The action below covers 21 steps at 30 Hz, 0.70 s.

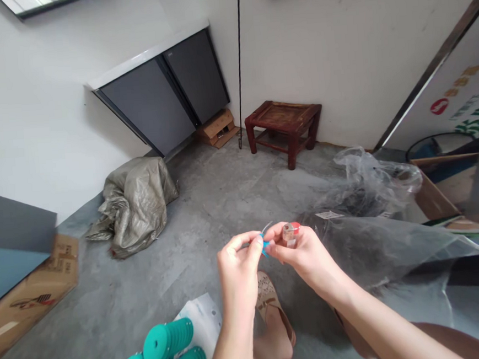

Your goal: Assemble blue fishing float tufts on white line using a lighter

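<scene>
My left hand (238, 260) is closed, with thumb and forefinger pinching a small blue piece (265, 247). A thin pale strand rises from between the fingertips. Right beside it, the fingertips of my right hand (305, 254) pinch the same blue piece from the other side. Tucked in the curled fingers of the right hand is a small clear item with a red end (291, 230); its kind is unclear. Both hands are held in the air above the grey floor, over a sandalled foot (269, 299). The blue piece is mostly covered by fingers.
Stacked teal discs (157, 343) stand at the lower left beside a white bag (208, 314). A crumpled grey sack (139, 204), a wooden stool (284, 118) and a dark cabinet (146, 101) lie ahead. Clear plastic sheeting (376, 235) spreads at right; a cardboard box (37, 300) is at left.
</scene>
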Each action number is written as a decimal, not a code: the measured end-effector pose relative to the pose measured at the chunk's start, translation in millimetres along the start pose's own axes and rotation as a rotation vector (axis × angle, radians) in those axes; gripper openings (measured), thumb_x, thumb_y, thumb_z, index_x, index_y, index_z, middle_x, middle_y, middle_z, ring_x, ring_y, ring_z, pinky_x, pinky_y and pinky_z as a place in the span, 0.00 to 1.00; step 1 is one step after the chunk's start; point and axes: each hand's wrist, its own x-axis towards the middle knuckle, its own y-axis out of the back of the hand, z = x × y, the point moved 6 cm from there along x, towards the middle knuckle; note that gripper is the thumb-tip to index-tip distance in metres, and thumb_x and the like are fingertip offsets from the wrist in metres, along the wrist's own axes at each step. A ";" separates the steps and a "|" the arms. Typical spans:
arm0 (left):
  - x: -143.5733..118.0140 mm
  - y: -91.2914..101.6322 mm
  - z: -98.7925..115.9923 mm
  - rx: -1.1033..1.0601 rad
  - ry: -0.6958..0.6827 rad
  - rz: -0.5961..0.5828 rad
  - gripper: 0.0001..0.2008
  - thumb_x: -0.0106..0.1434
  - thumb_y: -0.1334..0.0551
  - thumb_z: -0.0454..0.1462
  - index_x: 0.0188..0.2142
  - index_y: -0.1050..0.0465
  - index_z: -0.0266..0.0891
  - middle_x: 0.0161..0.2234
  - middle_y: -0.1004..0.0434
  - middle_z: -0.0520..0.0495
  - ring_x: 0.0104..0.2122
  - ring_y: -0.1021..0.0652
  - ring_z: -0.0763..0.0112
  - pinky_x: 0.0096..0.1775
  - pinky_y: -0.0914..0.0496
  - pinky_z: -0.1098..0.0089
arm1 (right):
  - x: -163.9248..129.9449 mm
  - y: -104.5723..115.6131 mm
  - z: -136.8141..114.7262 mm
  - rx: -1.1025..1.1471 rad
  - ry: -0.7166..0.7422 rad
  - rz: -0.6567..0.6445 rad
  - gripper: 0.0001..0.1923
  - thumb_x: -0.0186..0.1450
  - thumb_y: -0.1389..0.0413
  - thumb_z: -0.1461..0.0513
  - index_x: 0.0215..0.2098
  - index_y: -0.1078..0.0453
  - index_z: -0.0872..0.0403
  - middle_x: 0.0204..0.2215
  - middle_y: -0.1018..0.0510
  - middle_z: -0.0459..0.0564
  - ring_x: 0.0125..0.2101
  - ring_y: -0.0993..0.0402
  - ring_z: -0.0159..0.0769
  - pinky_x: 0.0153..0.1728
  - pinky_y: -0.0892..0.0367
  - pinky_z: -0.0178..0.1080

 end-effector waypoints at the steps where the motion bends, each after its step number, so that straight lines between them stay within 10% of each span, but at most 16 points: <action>1: 0.4 0.9 0.4 0.001 -0.009 0.008 0.08 0.50 0.36 0.38 0.28 0.24 0.34 0.26 0.22 0.47 0.27 0.24 0.70 0.30 0.31 0.73 | 0.2 0.4 -0.1 -0.011 -0.001 0.006 0.07 0.48 0.40 0.63 0.24 0.32 0.57 0.15 0.34 0.41 0.17 0.45 0.24 0.19 0.49 0.31; 21: 1.8 5.3 -0.1 -0.147 0.005 0.058 0.09 0.50 0.35 0.37 0.30 0.27 0.34 0.27 0.25 0.48 0.26 0.25 0.73 0.29 0.28 0.73 | -1.4 6.3 0.6 0.033 -0.075 0.046 0.06 0.49 0.41 0.62 0.23 0.34 0.55 0.12 0.37 0.39 0.17 0.42 0.26 0.23 0.46 0.33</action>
